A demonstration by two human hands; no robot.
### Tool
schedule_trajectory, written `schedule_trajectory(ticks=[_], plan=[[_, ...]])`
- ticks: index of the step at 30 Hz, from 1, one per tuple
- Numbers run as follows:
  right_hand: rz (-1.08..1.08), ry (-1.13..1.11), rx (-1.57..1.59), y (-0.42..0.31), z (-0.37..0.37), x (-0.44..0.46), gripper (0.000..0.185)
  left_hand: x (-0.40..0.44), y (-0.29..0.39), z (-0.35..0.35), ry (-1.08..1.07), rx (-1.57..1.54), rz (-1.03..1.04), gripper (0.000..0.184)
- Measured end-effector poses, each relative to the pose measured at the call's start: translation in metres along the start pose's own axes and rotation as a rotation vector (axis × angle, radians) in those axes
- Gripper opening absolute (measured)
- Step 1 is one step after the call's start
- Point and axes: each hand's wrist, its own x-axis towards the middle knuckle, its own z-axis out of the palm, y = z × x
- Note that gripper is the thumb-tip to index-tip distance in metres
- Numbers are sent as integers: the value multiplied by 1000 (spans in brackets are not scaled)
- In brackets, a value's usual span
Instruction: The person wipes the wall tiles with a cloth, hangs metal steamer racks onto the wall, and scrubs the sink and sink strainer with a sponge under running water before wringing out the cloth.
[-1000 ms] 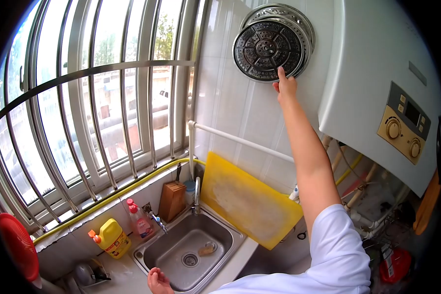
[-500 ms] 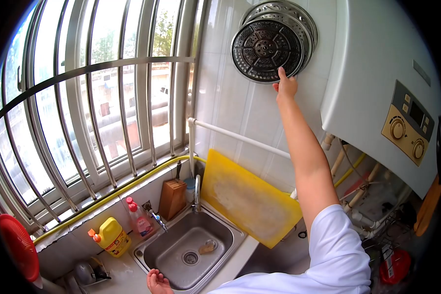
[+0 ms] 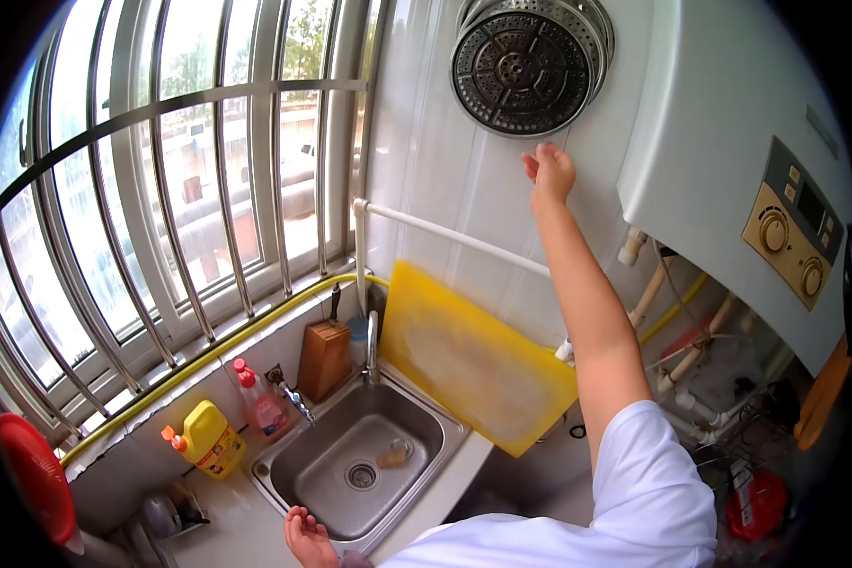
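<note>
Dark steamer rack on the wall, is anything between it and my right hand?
Nothing visible: your right hand is just below the dark steamer rack, with only white wall showing in the gap.

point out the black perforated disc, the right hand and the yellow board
black perforated disc (image 3: 517, 69), head view, middle of its round face
right hand (image 3: 552, 174), head view, middle of the hand
yellow board (image 3: 475, 358), head view, middle of its broad face

Bare hands (image 3: 552, 175): two. Round perforated metal plates (image 3: 530, 76): at least two. Round gold knobs (image 3: 774, 231): two. Rectangular steel sink (image 3: 346, 502): one. Rectangular yellow board (image 3: 473, 364): one. Yellow plastic jug (image 3: 208, 437): one. Brown wooden block (image 3: 325, 360): one.
</note>
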Motion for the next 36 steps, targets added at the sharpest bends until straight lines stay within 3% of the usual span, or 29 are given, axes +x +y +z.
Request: schedule_trajectory(ticks=[2, 6, 10, 11, 13, 15, 18, 20, 22, 24, 26, 27, 28, 31, 36], plan=[[34, -8, -15, 10, -12, -26, 16, -3, -2, -1, 54, 6, -11, 13], [99, -416, -212, 39, -46, -111, 18, -9, -7, -3, 107, 85, 44, 12], [309, -782, -336, 88, -99, -221, 14, -11, -11, -18, 134, 368, 123, 12], [358, -802, -334, 97, -116, -248, 14, -12, -11, -21, 147, 418, 156, 12], [346, -1068, -578, 114, -149, -300, 12, -12, -15, -33, 168, 471, 242, 12], [487, -1174, -531, 136, -187, -343, 10, -13, -17, -63, 79, 659, 429, 17], [495, -1243, -615, 157, -231, -388, 11, -27, 1, -73, 132, 1023, 622, 12], [560, -1287, -703, 163, -252, -405, 13, -37, 6, -77, 193, 1083, 611, 12], [500, -1335, -724, 165, -264, -417, 13, -37, 4, -84, 123, 1460, 937, 15], [421, -1379, -748, 167, -271, -423, 14, -48, -4, -80, 72, 1483, 837, 21], [383, -1447, -849, 167, -272, -424, 13, -57, -12, -71, 59, 1590, 970, 29], [351, -1457, -832, 169, -273, -423, 13, -60, -22, -84, -30, 1602, 919, 43], [360, -1457, -834, 168, -272, -423, 13, -67, -26, -91, -33, 1607, 911, 43], [348, -1508, -869, 166, -273, -429, 13, -84, -35, -113, -434, 1837, 790, 57], [376, -1453, -874, 167, -285, -440, 14, -57, -47, -137, -537, 1828, 887, 52]])
